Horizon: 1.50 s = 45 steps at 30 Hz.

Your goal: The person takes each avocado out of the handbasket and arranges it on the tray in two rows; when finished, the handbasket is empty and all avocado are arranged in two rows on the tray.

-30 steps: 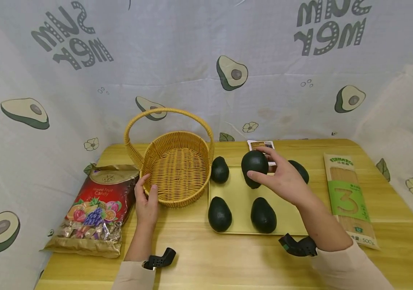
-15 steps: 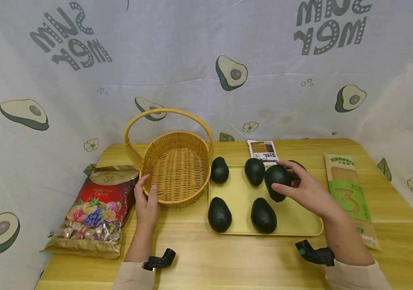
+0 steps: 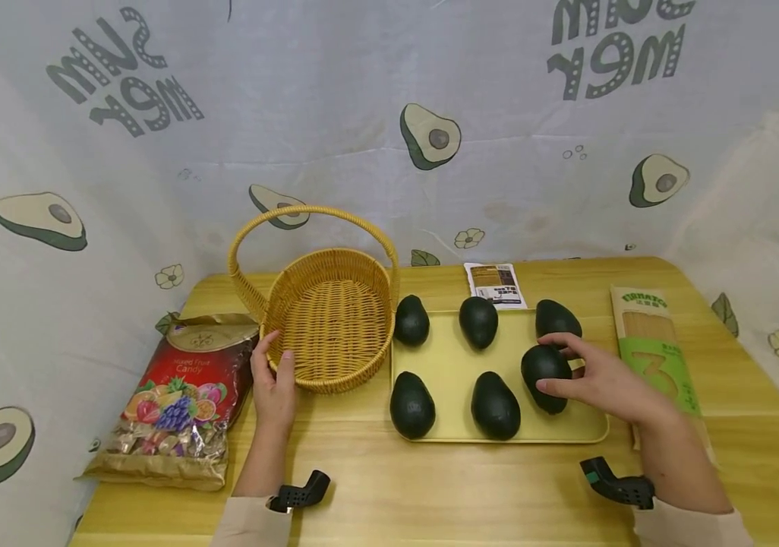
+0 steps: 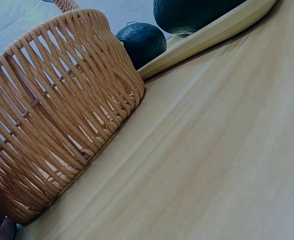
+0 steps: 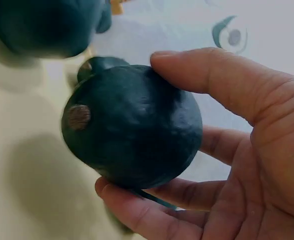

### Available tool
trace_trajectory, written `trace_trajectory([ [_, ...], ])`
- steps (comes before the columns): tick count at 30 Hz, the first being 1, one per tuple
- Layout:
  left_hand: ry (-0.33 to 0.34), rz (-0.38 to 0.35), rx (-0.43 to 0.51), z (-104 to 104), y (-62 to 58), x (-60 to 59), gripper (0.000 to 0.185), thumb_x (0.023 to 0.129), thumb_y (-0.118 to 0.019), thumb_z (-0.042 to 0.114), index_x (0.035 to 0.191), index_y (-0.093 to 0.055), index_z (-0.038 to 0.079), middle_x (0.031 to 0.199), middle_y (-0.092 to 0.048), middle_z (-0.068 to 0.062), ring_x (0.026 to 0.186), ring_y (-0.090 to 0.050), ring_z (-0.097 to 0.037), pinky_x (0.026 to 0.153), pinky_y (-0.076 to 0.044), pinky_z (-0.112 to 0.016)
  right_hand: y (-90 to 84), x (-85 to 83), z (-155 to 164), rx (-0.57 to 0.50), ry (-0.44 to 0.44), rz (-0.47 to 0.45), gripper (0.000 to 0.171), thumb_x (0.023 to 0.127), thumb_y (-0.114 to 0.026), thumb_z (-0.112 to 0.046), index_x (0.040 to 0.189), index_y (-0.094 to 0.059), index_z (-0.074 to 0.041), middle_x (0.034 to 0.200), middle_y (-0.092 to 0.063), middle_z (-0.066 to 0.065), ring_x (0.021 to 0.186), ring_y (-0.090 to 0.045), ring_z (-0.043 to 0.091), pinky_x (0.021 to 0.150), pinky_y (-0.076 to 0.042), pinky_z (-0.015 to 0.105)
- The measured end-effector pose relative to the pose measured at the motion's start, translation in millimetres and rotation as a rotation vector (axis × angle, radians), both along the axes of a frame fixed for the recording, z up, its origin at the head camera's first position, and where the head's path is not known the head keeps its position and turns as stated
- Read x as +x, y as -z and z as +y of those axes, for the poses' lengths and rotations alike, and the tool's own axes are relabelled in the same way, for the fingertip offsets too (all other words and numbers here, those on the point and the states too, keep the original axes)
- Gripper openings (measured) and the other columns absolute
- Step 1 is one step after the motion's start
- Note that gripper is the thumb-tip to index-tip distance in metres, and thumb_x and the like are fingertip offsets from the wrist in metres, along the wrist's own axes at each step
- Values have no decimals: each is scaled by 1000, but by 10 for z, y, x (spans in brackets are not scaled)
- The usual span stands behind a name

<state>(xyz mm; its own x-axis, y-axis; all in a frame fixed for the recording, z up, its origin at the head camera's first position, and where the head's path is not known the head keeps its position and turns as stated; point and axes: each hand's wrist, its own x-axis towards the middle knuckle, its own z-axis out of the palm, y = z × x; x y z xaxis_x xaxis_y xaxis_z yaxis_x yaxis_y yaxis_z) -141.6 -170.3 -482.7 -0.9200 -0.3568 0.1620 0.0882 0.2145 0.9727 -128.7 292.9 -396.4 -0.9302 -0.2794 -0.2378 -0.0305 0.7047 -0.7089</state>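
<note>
My right hand (image 3: 567,366) grips a dark green avocado (image 3: 544,374) low over the front right of the yellow tray (image 3: 451,357). In the right wrist view the thumb (image 5: 212,75) lies on top of this avocado (image 5: 131,125) and the fingers (image 5: 187,195) curl under it. Whether it touches the tray I cannot tell. Several more avocados lie on the tray, among them one at the back right (image 3: 556,317) and one at the front middle (image 3: 495,395). My left hand (image 3: 273,376) rests against the near rim of the empty wicker basket (image 3: 324,319).
A red candy bag (image 3: 181,399) lies left of the basket. A noodle packet (image 3: 652,342) lies right of the tray, and a small packet (image 3: 495,282) behind it. A printed cloth backdrop surrounds the wooden table (image 3: 430,486). In the left wrist view the basket wall (image 4: 51,125) fills the left.
My right hand has carried the avocado from over the back middle of the tray rightward and down to the front right. The left hand stays at the basket.
</note>
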Motion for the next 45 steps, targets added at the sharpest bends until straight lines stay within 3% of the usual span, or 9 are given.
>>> trace_trajectory([
  [8,-12,20,-1,-4,6,-11,43,105,-49,19,147,-45,9,159,-33,-14,154,-22,-32,122,-17,-60,-13,11,186,100,-9,-65,74,92,-75,-37,149,-39,-7,139,-44,37,113,-60,48,79,-51,41],
  [19,-4,9,9,2,6,-8,43,105,-49,18,148,-44,12,161,-31,-13,154,-20,-32,123,-16,-61,-15,14,326,233,-16,-100,73,89,-76,-44,143,-45,-7,127,-58,34,107,-63,42,75,-50,40],
  [33,-6,30,5,-8,13,-27,42,105,-50,17,147,-45,10,159,-33,-14,154,-21,-31,124,-16,-59,23,7,458,180,-23,-132,72,93,-73,-39,147,-41,-5,137,-46,40,116,-56,51,84,-51,51],
  [45,-10,30,6,6,20,-23,41,105,-50,17,146,-46,11,159,-33,-13,154,-22,-30,124,-16,-58,18,20,457,150,-48,-123,66,96,-70,-37,148,-45,-5,140,-44,37,116,-56,48,80,-48,40],
])
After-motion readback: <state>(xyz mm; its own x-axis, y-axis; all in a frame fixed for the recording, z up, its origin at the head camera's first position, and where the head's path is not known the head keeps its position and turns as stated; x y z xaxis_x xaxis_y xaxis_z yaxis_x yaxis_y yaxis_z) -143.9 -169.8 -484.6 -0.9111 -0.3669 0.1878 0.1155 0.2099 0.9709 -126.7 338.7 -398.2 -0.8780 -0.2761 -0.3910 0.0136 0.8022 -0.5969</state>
